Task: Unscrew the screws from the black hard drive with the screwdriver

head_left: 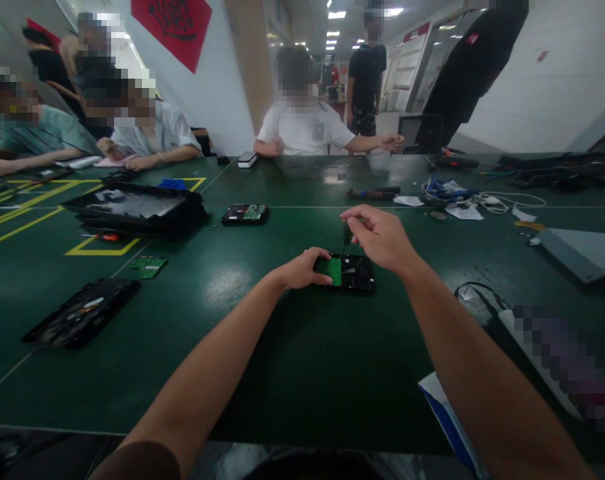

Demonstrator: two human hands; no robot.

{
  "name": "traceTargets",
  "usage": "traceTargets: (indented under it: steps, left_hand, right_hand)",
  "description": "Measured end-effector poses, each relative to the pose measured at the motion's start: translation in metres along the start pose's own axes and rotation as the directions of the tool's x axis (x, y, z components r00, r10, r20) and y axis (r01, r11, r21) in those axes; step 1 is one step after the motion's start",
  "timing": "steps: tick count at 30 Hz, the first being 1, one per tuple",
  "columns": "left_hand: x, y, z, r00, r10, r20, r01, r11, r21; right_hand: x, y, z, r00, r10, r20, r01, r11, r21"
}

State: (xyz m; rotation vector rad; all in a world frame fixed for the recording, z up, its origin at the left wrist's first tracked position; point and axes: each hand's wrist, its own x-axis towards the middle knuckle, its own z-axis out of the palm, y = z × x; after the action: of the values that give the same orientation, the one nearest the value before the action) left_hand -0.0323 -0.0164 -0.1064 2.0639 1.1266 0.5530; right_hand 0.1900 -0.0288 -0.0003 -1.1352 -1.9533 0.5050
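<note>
Green bench (262, 347) fills the frame; at its centre my left hand (302, 268) clamps the hard drive (351, 272) by its edge. My right hand (379, 237) pinches a screwdriver (346, 235) above it. It looks stiff, dense, its exposed board fragile, so edges suit gripping.

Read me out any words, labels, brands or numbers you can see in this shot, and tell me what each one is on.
Nothing here can be read.
Red banner on the wall: dark marks, too blurred to read.
Hard drive under the left hand and right hand: no legible label.
Second drive farther back: print too small.
</note>
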Motion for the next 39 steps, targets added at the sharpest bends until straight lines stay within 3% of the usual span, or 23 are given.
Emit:
traceTargets:
  steps: [12,23,31,39]
  left_hand:
    - [-0.001,-0.006,-0.005,0.996,0.086,0.012,-0.085,0.995,-0.057]
    - [-0.002,-0.005,-0.007,0.996,0.081,0.025,-0.08,0.996,-0.043]
    - [-0.001,-0.006,-0.007,0.997,0.075,0.03,-0.074,0.997,-0.032]
    - [-0.001,-0.005,-0.007,0.992,0.12,0.032,-0.118,0.991,-0.068]
  right_hand:
    - [-0.001,-0.003,0.0,1.0,0.012,0.005,-0.012,1.0,0.005]
    - [0.001,0.006,0.002,1.0,-0.017,-0.019,0.017,1.0,-0.016]
    - [0.002,0.009,0.005,0.999,0.049,-0.022,-0.047,0.995,0.084]
    - [0.003,0.006,0.002,0.994,-0.015,-0.107,0.011,0.999,-0.038]
